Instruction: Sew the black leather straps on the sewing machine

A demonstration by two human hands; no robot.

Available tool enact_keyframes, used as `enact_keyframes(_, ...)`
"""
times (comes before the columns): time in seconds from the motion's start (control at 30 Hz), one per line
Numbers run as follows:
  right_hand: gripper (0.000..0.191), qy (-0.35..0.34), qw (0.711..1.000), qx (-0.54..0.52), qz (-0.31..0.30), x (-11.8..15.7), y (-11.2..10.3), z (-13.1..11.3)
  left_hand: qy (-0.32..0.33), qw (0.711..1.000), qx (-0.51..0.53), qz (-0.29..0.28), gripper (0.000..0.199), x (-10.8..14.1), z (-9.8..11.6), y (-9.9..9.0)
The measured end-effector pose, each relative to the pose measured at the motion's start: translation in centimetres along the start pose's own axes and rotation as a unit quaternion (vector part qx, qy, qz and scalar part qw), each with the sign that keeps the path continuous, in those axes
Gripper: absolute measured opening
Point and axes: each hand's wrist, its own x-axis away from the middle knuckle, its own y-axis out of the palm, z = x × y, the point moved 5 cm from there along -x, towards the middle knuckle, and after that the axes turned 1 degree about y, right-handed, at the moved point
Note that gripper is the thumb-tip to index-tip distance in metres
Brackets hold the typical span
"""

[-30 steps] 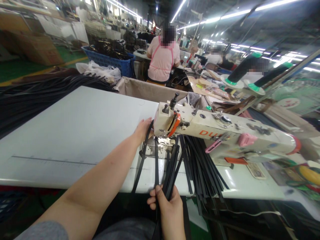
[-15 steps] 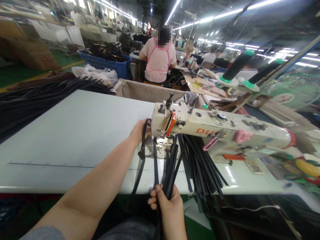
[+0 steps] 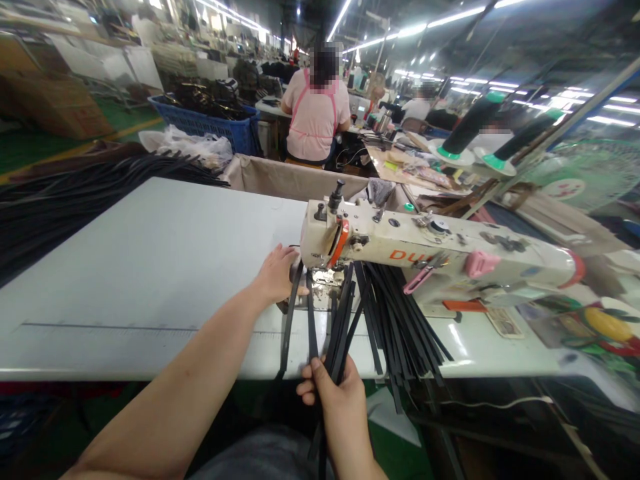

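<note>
A white sewing machine (image 3: pixel 370 233) stands on the pale table (image 3: pixel 150 267). My left hand (image 3: pixel 277 275) is at the left of its needle area, beside a black strap (image 3: pixel 289 327) that hangs down over the table edge; its fingertips are partly hidden behind the strap and machine head. My right hand (image 3: pixel 336 387) is closed around several black straps (image 3: pixel 342 327) at the front edge, one of them pinched under the thumb and running up to the presser foot. More black straps (image 3: pixel 405 320) lie fanned out under the machine arm.
A heap of long black strips (image 3: pixel 75 200) lies at the left. Behind the table are a cloth-lined bin (image 3: pixel 290 175), a blue basket (image 3: pixel 200 123) and a seated person (image 3: pixel 317 117). Thread cones (image 3: pixel 470 127) stand at the right.
My left hand has moved slightly down and left, with its fingers more spread. The looped strap beside it now hangs straighter. My right hand keeps its hold.
</note>
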Motion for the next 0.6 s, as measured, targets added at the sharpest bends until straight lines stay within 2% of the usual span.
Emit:
enact_keyframes(0.07, 0.062, 0.005, 1.000, 0.001, -0.005, 0.2, 0.2, -0.7, -0.009, 1.000, -0.007, -0.001, 0.098, 0.2, 0.2, 0.2)
enact_keyframes(0.17, 0.063, 0.007, 1.000, -0.004, -0.006, 0.4, 0.2, -0.9, -0.008, 1.000, -0.009, -0.008, 0.104, 0.1, 0.6, 0.1)
enact_keyframes(0.37, 0.064, 0.019, 0.999, -0.034, -0.016, 0.5, -0.9, 0.1, -0.012, 1.000, -0.008, -0.025, 0.109, 0.1, 0.9, -0.1)
enact_keyframes(0.6, 0.060, 0.088, 0.994, -0.062, -0.030, 1.5, -2.4, 1.8, -0.012, 1.000, -0.014, -0.015, 0.112, 0.2, 1.3, -0.1)
